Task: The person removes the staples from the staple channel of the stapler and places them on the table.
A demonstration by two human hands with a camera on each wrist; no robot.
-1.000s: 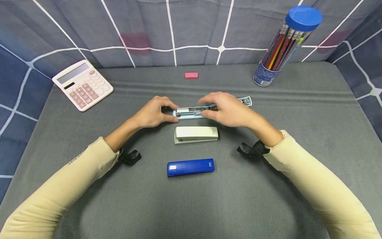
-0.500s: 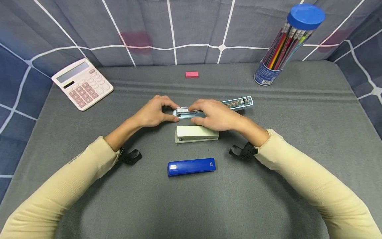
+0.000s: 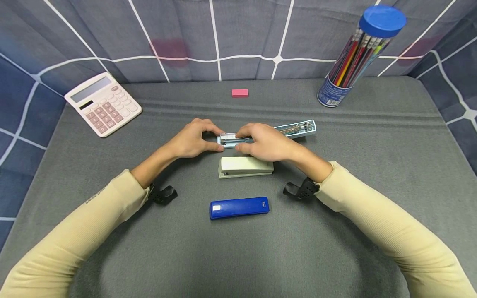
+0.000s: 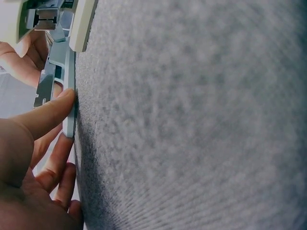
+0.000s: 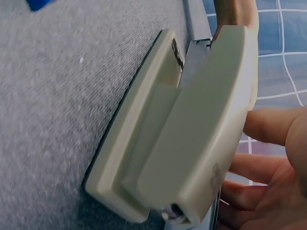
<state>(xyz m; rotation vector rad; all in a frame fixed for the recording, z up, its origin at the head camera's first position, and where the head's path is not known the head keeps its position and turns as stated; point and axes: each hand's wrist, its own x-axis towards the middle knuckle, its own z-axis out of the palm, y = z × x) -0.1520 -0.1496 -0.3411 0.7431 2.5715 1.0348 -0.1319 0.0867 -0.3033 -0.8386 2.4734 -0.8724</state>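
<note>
A light blue stapler (image 3: 303, 128) lies on the table with its top swung far back to the right, baring the metal inside. My left hand (image 3: 194, 140) pinches its left end between thumb and fingers; in the left wrist view the thumb (image 4: 53, 110) presses the base edge. My right hand (image 3: 266, 142) reaches over the middle of it, thumb on the near side and fingers on the far side, hiding that part. Just in front is a cream stapler (image 3: 245, 166), its top down, which partly blocks the right wrist view. Nearer still lies a blue stapler (image 3: 239, 207).
A pink eraser-like block (image 3: 239, 93) lies behind the hands. At the back left, a pink and white calculator (image 3: 103, 104) leans against the cloth wall. A tall tub of pencils (image 3: 354, 62) with a blue lid stands at the back right.
My right hand has moved left and slightly nearer along the light blue stapler, uncovering its raised right part. The left hand keeps its hold on the left end.
</note>
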